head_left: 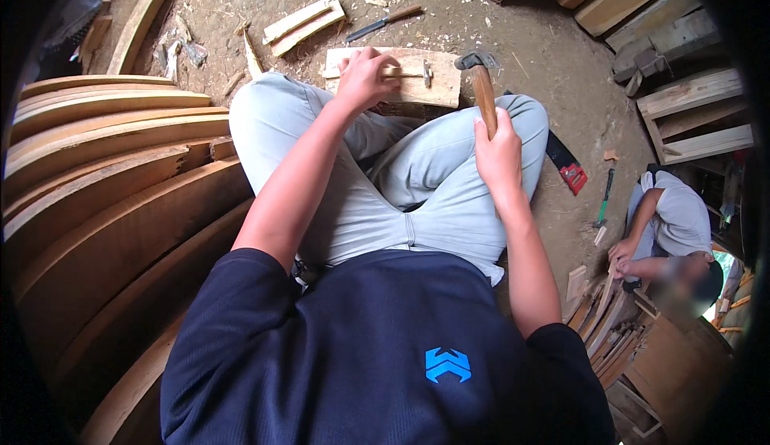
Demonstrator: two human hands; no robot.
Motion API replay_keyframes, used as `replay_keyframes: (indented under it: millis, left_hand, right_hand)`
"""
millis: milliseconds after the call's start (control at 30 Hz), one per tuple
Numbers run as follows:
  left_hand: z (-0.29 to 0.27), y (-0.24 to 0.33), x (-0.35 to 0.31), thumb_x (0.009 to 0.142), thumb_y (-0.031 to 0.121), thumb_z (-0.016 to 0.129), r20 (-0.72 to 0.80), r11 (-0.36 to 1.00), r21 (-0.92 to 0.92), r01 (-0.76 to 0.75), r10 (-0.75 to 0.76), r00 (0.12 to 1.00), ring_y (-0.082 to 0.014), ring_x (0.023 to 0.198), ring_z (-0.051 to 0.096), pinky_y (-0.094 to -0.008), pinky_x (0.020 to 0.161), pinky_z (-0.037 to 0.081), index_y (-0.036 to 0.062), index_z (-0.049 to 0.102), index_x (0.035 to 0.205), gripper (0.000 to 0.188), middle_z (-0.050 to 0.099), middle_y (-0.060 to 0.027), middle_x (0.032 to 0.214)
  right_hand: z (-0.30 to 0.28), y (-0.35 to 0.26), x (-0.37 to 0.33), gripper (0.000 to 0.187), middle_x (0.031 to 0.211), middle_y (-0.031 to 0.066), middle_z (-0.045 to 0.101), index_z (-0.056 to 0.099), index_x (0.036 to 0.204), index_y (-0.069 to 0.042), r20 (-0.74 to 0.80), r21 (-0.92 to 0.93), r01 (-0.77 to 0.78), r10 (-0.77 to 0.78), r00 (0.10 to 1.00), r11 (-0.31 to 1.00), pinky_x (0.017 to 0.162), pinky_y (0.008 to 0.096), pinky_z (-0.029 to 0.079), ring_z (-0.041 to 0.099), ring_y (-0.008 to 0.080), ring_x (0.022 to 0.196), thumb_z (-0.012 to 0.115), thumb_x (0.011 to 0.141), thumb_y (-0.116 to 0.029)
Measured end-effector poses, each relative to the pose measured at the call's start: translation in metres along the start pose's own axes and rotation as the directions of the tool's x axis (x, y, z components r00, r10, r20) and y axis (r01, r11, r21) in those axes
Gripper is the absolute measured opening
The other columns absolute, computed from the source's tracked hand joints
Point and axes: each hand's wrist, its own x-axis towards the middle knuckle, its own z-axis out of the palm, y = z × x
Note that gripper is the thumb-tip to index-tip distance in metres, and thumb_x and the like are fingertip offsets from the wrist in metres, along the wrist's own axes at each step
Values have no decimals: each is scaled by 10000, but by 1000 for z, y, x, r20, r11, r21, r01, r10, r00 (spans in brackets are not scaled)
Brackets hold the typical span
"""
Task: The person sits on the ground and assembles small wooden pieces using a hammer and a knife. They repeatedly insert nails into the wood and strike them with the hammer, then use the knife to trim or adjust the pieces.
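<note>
My left hand (367, 80) is over a pale wooden board (445, 88) lying in front of my crossed legs, its fingers curled around the near end of a narrow wooden stick (409, 73). A short crosspiece (427, 74) sits at the stick's right end; its exact kind is too small to tell. In my right hand (499, 152) is a hammer (484, 96), gripped by its wooden handle. The metal head is raised near the board's right end, apart from the stick. My left fingertips are partly hidden.
A dark-bladed chisel (385, 23) and a grooved wood block (305, 25) lie beyond the board. To my right are a red-handled saw (573, 176) and a green-handled tool (607, 192). Curved planks (112, 148) are stacked at left. Another person (670, 216) bends over wood at far right.
</note>
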Motion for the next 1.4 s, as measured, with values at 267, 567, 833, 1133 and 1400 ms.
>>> replay_keyframes:
  millis: [267,567,833,1133,1400]
  left_hand:
    - [2,-3,2,844,202,750,-214,981,-150,-119,85,973,-299,811,658,-428,700,490,85,685,999,205,668,-111,850]
    - [0,36,-9,1072,367,474,-14,686,-708,168,-252,968,-83,549,411,-271,475,354,72,625,1126,335,438,51,705]
    - [82,56,-71,1067,348,387,311,310,-776,550,-570,760,-92,472,394,-297,402,326,117,531,954,295,442,32,658]
    - [111,41,-71,1078,356,397,33,610,-674,417,-539,842,-182,587,541,-377,557,433,52,577,856,417,558,-68,666]
    - [90,58,-69,1061,352,394,45,675,-546,497,-568,822,-391,822,644,-489,755,485,17,601,896,427,649,-220,840]
  right_hand:
    - [5,10,0,333,862,307,662,569,1203,30,66,83,12,-18,998,997,713,506,508,657,491,874,558,918,-142]
    - [-2,8,6,384,884,257,677,569,1262,38,-45,195,116,-110,993,974,697,425,521,705,355,798,612,927,-144]
    - [-1,15,5,401,956,273,687,541,1298,30,143,50,37,-44,989,998,750,478,520,683,440,906,587,950,-164]
    - [33,12,14,408,1230,279,624,504,1352,13,273,14,365,-355,894,931,906,508,493,599,478,1108,530,1024,-230]
    - [27,-1,6,389,1221,290,622,510,1333,10,310,-58,366,-332,891,929,857,529,512,614,485,1069,519,1023,-226]
